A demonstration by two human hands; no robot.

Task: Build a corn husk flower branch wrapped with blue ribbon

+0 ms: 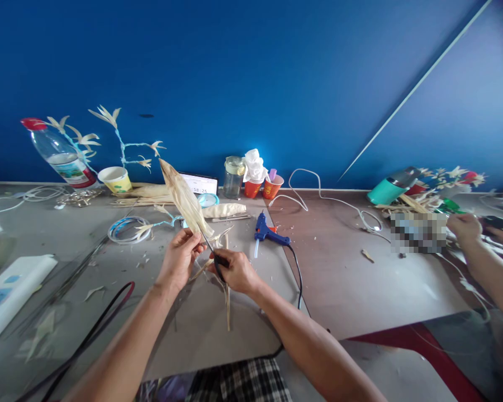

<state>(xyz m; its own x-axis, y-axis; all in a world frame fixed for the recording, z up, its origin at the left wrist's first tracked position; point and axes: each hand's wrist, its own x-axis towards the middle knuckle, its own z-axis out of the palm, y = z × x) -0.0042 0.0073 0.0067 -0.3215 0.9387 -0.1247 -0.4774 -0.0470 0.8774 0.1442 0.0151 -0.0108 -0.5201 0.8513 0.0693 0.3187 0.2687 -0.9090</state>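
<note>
Left hand [181,255]: pale husk [183,196] pinched, extended beyond fingertips | right hand [237,270]: scissors [221,262] gripped in fingers, blades by husk's base | glue gun [270,231] laid beyond right fingers

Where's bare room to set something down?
Mostly bare: the brown tabletop right of the black cord, nearer than the tan scrap. Crowded: along the blue wall, with bottle and red cups, and around the left hand and right hand, with dried strips and glue gun.
</note>
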